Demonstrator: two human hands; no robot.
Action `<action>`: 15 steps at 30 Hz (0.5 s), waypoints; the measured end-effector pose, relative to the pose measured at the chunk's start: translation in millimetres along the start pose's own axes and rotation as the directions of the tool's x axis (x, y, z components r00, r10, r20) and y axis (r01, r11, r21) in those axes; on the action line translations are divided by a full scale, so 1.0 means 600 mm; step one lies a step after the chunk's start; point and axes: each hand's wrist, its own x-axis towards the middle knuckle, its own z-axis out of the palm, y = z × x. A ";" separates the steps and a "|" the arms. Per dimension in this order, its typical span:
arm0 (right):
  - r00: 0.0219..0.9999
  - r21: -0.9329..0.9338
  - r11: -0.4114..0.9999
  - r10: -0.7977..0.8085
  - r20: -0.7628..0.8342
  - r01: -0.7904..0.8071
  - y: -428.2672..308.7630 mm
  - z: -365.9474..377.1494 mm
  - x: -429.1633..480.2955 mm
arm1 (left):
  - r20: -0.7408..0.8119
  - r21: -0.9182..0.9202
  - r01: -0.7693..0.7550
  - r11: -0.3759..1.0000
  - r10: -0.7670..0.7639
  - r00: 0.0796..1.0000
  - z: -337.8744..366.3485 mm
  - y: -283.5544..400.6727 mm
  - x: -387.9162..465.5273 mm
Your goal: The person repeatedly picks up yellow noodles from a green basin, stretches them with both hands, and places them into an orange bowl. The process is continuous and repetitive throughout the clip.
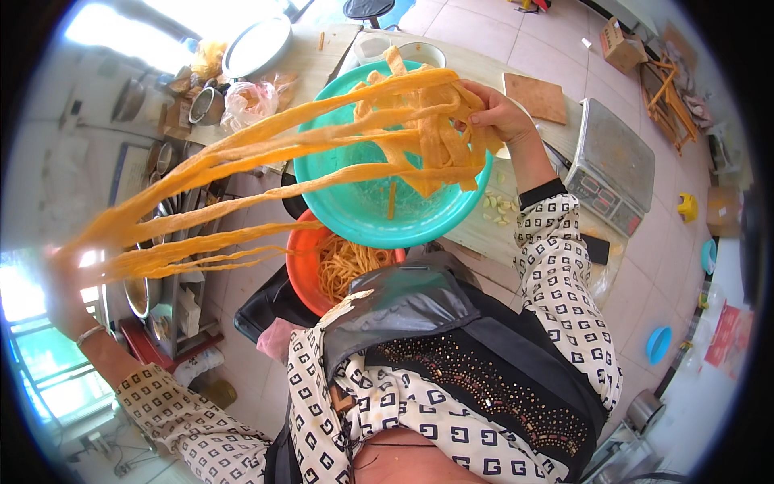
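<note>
Long orange-yellow dough strips, noodle-like, stretch across the view between my two hands. At the far left, my left hand, blurred, is closed on one end of the bunch. My right hand grips the wider, tangled end above the right side of a green plastic basin. One short strip lies inside that basin. Below it, partly covered by the green basin and my dark apron, a red-orange basin holds thin orange strands. Some thin strips hang from my left hand towards this lower basin.
A digital scale, a wooden board, pale peeled pieces and a dark phone-like object are on the table at right. A round metal tray, a plastic bag and a metal bowl stand at upper left.
</note>
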 end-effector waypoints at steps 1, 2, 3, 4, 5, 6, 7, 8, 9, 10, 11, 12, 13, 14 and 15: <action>1.000 -0.019 1.000 -0.002 -0.012 0.002 -0.009 0.002 -0.003 | -0.002 0.073 -0.023 0.997 0.023 1.000 -0.003 0.007 -0.012; 1.000 -0.033 0.999 -0.005 -0.023 0.005 -0.016 0.002 -0.004 | 0.026 0.001 -0.055 0.998 0.055 0.998 -0.004 0.010 -0.022; 0.998 -0.082 0.997 -0.002 -0.055 -0.003 -0.019 0.001 -0.006 | 0.097 0.007 -0.165 0.986 0.164 0.982 -0.009 0.006 -0.028; 0.996 -0.119 0.993 0.003 -0.087 -0.013 -0.021 -0.003 -0.008 | 0.142 0.113 -0.309 0.944 0.293 0.946 -0.014 -0.003 -0.031; 0.993 -0.154 0.988 0.007 -0.121 -0.026 -0.020 -0.007 -0.010 | 0.151 0.127 -0.324 0.938 0.304 0.941 -0.019 -0.018 -0.031; 0.993 -0.145 0.989 0.010 -0.115 -0.027 -0.019 -0.013 -0.013 | 0.218 0.209 -0.424 0.881 0.380 0.899 -0.026 -0.035 -0.029; 0.994 -0.138 0.990 0.010 -0.109 -0.025 -0.015 -0.019 -0.013 | 0.263 0.314 -0.512 0.799 0.445 0.856 -0.030 -0.055 -0.026; 0.995 -0.125 0.992 0.004 -0.096 -0.016 -0.010 -0.025 -0.013 | 0.350 0.321 -0.512 0.797 0.402 0.846 -0.036 -0.073 -0.022; 0.993 -0.117 0.993 -0.005 -0.121 -0.010 -0.006 -0.029 -0.013 | 0.411 0.359 -0.506 0.784 0.355 0.840 -0.036 -0.088 -0.020; 0.990 -0.103 0.995 -0.020 -0.137 0.006 -0.002 -0.030 -0.010 | 0.415 0.405 -0.491 0.771 0.323 0.850 -0.037 -0.096 -0.020; 0.987 -0.093 0.996 -0.019 -0.161 0.005 0.000 -0.030 -0.007 | 0.419 0.450 -0.476 0.755 0.292 0.860 -0.033 -0.096 -0.023; 0.977 -0.115 0.993 -0.021 -0.211 -0.003 0.002 -0.027 -0.001 | 0.374 0.409 -0.375 0.832 0.222 0.901 -0.026 -0.087 -0.029; 0.962 -0.137 0.990 -0.006 -0.271 -0.033 0.004 -0.020 0.006 | 0.311 0.254 -0.201 0.946 0.117 0.943 -0.016 -0.068 -0.038; 0.925 -0.162 0.982 0.024 -0.380 -0.092 0.005 -0.013 0.016 | 0.259 -0.063 0.047 0.997 -0.029 0.965 -0.003 -0.040 -0.052; 0.949 -0.353 0.929 -0.007 -0.316 -0.110 0.007 -0.002 0.028 | 0.263 -0.401 0.237 0.885 -0.137 0.955 0.012 -0.002 -0.067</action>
